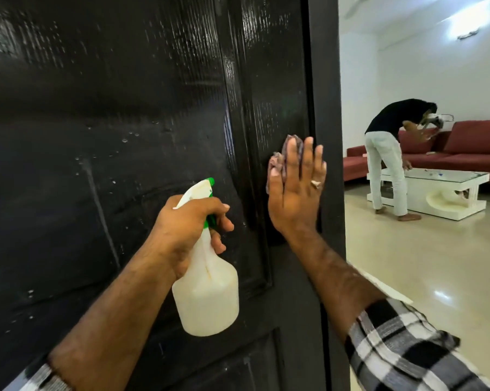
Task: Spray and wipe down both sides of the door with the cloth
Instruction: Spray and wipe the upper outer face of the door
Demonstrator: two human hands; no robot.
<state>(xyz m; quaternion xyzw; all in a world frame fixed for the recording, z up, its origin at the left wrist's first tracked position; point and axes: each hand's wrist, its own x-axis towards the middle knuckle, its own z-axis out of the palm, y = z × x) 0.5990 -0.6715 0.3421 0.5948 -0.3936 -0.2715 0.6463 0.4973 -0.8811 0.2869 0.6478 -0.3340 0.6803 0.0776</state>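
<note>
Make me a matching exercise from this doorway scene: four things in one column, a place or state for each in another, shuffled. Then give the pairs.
Things:
1. spray bottle
2. cloth
3. door
4. sofa

Places or states:
A. black, glossy, dotted with droplets
B. pressed flat against the door by the right hand
C. red, in the room beyond the door's edge
D. gripped at the neck by the left hand

Pairs: 1-D, 2-B, 3-A, 4-C

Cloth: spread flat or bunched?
Bunched. The cloth shows crumpled folds beyond the right hand, which presses it on the door.
</note>
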